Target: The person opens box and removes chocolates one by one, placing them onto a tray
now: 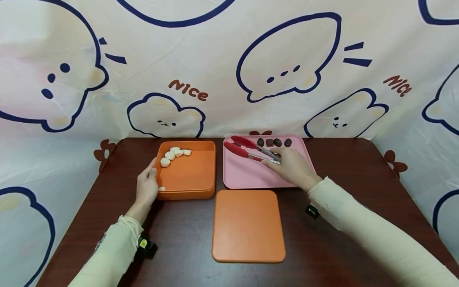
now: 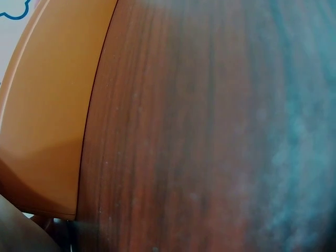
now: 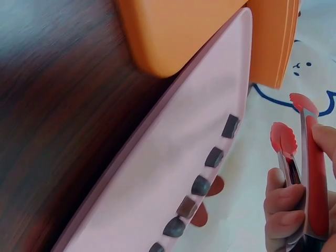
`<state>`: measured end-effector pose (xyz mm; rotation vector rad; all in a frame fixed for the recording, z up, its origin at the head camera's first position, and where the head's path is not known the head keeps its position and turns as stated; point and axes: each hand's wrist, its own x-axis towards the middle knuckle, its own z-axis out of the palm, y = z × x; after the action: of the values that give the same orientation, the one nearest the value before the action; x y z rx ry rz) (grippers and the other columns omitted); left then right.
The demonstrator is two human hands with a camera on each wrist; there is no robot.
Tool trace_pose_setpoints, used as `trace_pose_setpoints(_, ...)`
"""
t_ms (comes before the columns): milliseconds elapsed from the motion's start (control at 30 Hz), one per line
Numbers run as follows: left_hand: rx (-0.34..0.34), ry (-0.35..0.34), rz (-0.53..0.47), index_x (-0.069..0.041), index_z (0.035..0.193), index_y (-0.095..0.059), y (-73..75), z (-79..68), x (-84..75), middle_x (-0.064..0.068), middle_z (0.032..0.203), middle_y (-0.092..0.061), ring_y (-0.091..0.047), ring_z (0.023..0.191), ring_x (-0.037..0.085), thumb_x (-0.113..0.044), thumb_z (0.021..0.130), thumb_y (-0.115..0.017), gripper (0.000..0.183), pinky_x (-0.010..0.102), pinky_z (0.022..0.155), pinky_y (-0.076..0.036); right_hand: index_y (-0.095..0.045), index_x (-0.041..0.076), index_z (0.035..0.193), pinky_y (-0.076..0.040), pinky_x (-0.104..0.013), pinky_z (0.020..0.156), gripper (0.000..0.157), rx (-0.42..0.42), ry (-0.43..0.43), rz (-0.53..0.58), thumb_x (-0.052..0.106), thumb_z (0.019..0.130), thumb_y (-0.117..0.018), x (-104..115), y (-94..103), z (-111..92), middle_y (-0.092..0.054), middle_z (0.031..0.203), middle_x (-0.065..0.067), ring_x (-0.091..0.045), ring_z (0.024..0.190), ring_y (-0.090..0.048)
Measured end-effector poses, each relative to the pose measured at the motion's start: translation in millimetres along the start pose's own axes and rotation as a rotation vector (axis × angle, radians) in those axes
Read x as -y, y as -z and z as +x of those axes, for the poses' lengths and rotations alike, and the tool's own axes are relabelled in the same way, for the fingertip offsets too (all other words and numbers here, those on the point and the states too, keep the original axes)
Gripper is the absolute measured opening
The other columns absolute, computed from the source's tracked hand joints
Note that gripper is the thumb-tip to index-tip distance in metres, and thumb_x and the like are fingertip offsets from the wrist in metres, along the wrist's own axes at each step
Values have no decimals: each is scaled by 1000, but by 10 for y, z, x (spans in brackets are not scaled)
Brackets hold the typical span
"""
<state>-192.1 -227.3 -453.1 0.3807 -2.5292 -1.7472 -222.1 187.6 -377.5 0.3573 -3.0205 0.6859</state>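
My left hand (image 1: 147,185) holds the left wall of an open orange box (image 1: 190,175), with the thumb near its rim. Several small white pieces (image 1: 170,155) lie inside along the left and back walls, and one is at the front left corner. My right hand (image 1: 292,165) grips a pair of tongs (image 1: 238,150) with red tips and metal arms. The tips are spread apart above the left part of a pink tray (image 1: 251,175), with nothing pinched between them. Several dark chocolates (image 3: 201,185) sit in a row along the tray's far edge, round and square ones mixed.
A flat orange lid (image 1: 249,227) lies on the dark wooden table (image 1: 179,239) in front of the tray, near the box. Behind the table hangs a white cloth (image 1: 215,52) with cartoon drawings, close to the far edges of box and tray.
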Motion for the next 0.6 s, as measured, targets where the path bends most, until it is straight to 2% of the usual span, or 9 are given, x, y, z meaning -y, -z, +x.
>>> trace_pose_setpoints(100,-8,5,-5,-18,162,-22,-3,10,-7,0,168,-22,-16,158,21,-22,112,-23,50,43,130,-15,-71,11,124,-40,-27,54,49,8,-5,12,45,90,-75,85,-37,31,-63,72,-2,-17,64,-54)
trace_pose_setpoints(267,-11,4,0,-18,162,-23,3,19,-2,-1,168,-22,-16,158,21,-20,112,-24,50,44,130,-15,-71,13,122,-42,-27,55,48,23,-6,19,47,89,-75,225,-112,69,-64,77,-1,-17,66,-56)
trace_pose_setpoints(467,-12,11,-4,-19,162,-23,0,23,10,0,168,-22,-15,158,21,-22,112,-23,50,44,130,-15,-71,14,121,-40,-27,54,46,40,21,11,47,89,-75,370,-194,95,-63,76,0,-16,65,-55)
trace_pose_setpoints(600,-8,10,-12,-19,162,-23,-8,23,10,0,168,-21,-16,158,22,-22,113,-23,49,44,130,-16,-72,17,108,-36,-28,50,36,47,44,1,48,90,-74,449,-252,117,-55,65,2,-16,60,-51)
